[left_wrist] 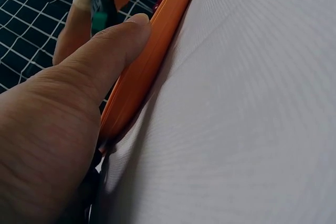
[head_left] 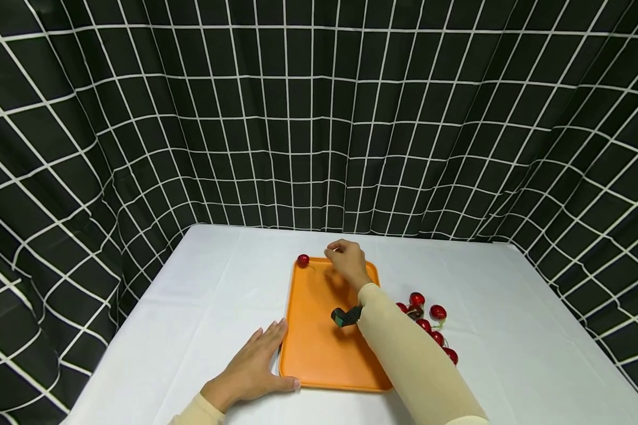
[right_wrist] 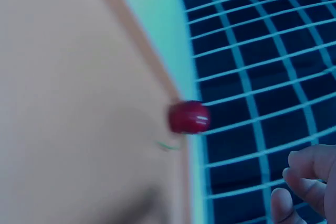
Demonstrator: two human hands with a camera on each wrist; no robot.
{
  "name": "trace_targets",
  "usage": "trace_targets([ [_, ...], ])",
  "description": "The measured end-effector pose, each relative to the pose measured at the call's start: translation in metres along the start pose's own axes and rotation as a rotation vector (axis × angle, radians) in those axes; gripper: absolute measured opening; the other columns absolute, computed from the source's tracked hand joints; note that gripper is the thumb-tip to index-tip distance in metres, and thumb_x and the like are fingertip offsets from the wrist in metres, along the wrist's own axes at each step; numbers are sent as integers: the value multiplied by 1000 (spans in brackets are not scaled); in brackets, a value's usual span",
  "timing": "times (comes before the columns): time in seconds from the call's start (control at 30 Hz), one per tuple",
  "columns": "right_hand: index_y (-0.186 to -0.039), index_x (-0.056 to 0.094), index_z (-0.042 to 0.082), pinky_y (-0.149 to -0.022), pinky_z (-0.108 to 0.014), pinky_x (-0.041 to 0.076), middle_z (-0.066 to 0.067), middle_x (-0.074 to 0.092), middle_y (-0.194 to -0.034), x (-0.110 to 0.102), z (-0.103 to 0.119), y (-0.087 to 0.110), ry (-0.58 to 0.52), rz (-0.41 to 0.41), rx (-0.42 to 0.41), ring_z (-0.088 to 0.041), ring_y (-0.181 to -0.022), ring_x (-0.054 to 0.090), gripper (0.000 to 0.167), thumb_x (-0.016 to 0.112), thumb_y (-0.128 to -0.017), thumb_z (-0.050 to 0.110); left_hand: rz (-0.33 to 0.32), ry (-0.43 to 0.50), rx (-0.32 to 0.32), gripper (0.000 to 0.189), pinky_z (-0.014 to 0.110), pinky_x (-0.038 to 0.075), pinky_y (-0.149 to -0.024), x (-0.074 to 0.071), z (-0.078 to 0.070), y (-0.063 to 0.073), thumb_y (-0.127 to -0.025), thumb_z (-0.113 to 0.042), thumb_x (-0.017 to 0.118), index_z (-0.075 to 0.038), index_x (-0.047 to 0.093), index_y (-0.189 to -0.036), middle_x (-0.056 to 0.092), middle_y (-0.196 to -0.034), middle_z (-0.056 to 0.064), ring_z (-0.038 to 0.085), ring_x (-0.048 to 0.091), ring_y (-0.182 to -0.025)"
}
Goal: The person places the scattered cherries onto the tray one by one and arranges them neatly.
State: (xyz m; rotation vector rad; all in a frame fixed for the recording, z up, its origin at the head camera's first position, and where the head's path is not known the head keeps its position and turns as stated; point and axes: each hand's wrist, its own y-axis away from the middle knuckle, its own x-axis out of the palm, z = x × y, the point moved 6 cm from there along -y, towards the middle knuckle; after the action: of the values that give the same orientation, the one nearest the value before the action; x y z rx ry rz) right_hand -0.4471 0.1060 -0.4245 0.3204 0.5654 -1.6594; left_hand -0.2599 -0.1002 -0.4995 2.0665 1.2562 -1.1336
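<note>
An orange tray [head_left: 324, 357] lies lengthwise on the white tabletop. My left hand [head_left: 252, 369] rests at its near left corner with fingers straight, the fingertips by the left side and the thumb along the near edge. One red cherry [head_left: 303, 260] sits on the far left corner of the tray, its thin stem pointing inward. My right hand [head_left: 348, 261] hovers over the tray's far end, to the right of that cherry. In the right wrist view the cherry [right_wrist: 189, 117] is apart from the loosely bent fingers [right_wrist: 312, 162], and nothing shows between fingers and thumb.
Several red cherries [head_left: 438, 312] with stems lie on the table right of the tray, partly hidden by the right forearm. A dark wrist camera [head_left: 345, 316] juts from the right sleeve over the tray. Black curtain [head_left: 319, 118] with white grid lines surrounds the table's back and sides.
</note>
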Motion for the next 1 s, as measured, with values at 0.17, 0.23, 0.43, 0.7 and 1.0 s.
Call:
trace_targets([
  [0.17, -94, 73, 9, -60, -30, 44, -5, 64, -81, -46, 14, 10, -84, -65, -100, -20, -72, 53, 12, 69, -88, 19, -6, 2, 23, 115, 46, 5, -116, -4, -1, -3, -74, -73, 63, 0, 22, -152, 17, -158, 9, 24, 14, -144],
  [0.23, -97, 73, 7, -57, -28, 43, -6, 63, -82, -64, 16, 16, -122, -81, -125, -20, -72, 53, 14, 69, -89, 18, -1, 2, 23, 115, 47, 4, -116, -5, -1, -4, -74, -73, 63, 0, 21, -152, 16, -158, 9, 24, 13, -144],
  [0.43, -101, 72, 1, -58, -23, 42, -9, 66, -91, -119, 10, 38, -233, -144, -159, -22, -76, 51, 21, 70, -89, 18, 7, 3, 22, 115, 46, 3, -116, -5, 0, -3, -74, -72, 63, -1, 20, -152, 13, -158, 8, 22, 12, -144],
  [0.7, -108, 69, -2, -68, -29, 42, 0, 66, -90, -183, -38, 65, -258, -198, -55, -16, -86, 54, 34, 71, -89, 26, -1, 16, 29, 114, 48, 4, -116, -1, 0, -3, -74, -70, 65, 0, 21, -152, 14, -158, 9, 23, 12, -144],
  [1.0, -110, 70, 7, -74, -30, 41, 8, 68, -96, -221, -108, 89, -229, -156, 89, -10, -94, 58, 33, 71, -89, 33, -10, 12, 11, 114, 44, 3, -116, 1, -1, -1, -74, -72, 65, -2, 20, -153, 15, -158, 6, 21, 13, -144],
])
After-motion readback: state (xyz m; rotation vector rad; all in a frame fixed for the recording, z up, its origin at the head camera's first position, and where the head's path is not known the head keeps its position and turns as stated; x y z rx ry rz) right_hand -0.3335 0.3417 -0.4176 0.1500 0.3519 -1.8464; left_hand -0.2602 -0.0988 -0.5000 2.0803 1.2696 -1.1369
